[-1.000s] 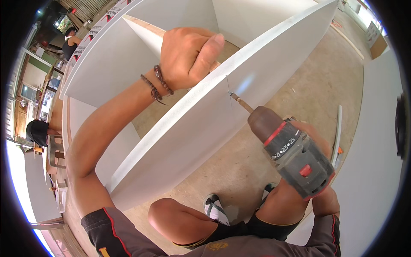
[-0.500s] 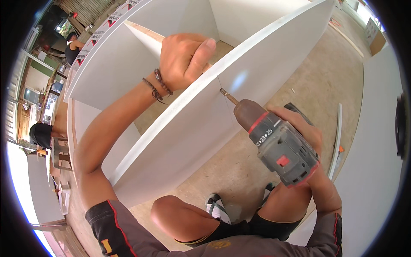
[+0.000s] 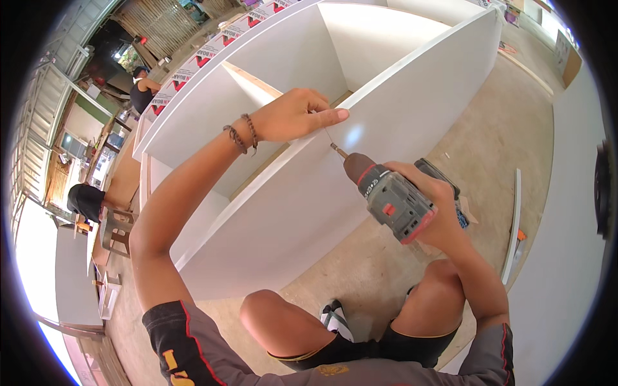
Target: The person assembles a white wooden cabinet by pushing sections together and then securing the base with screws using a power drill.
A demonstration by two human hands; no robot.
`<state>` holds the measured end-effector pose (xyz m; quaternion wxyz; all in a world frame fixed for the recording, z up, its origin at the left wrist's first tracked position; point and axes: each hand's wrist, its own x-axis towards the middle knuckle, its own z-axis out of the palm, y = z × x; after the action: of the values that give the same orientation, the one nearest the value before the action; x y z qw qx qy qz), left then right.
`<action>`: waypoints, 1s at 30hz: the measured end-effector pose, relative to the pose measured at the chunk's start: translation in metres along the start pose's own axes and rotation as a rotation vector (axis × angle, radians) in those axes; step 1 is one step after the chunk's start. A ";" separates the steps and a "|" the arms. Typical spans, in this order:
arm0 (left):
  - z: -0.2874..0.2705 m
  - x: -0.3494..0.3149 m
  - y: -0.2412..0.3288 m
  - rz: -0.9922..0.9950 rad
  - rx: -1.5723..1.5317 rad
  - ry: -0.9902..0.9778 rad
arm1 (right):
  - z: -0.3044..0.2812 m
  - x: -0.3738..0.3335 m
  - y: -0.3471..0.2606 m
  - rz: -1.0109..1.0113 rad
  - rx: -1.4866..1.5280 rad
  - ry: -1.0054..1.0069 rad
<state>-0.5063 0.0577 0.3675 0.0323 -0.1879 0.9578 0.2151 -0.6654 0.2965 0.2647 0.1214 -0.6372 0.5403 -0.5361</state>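
My right hand is wrapped round a dark grey and red cordless drill. Its slim bit points up and left at the side of a long white panel, just under the top edge; whether the tip touches cannot be made out. A thin dark line runs on the panel by the tip. My left hand bends over the corner where a white divider board meets this panel. Its thumb lies across the panel's edge, its other fingers curl on the divider side, partly hidden.
The panels form a large open white box. A white strip lies on the floor at right, beside a big pale board. My knees are below the panel. Far left, a person is near a workbench; another person is beside a stool.
My left thumb has swung from pointing up to lying across the panel's edge, and that hand's grip looks looser. The drill stays at the panel. My view has shifted, showing more of the box.
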 end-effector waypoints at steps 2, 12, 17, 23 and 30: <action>0.000 -0.005 0.002 0.016 -0.027 0.066 | 0.000 -0.001 0.003 -0.028 0.027 0.001; 0.103 -0.025 0.113 0.379 0.170 0.632 | -0.050 -0.122 0.088 0.301 0.025 0.392; 0.289 0.036 0.099 0.240 -0.110 0.110 | -0.051 -0.215 0.128 0.645 0.439 0.735; 0.469 0.151 0.075 0.168 -0.091 0.263 | -0.043 -0.286 0.112 0.882 0.429 0.886; 0.503 0.189 0.094 -0.059 -0.149 0.288 | -0.027 -0.315 0.115 0.952 0.482 0.967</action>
<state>-0.7259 0.2844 -0.0777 -0.1130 -0.2470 0.9279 0.2555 -0.7012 0.5213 0.0172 0.2261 0.0207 0.6194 -0.7515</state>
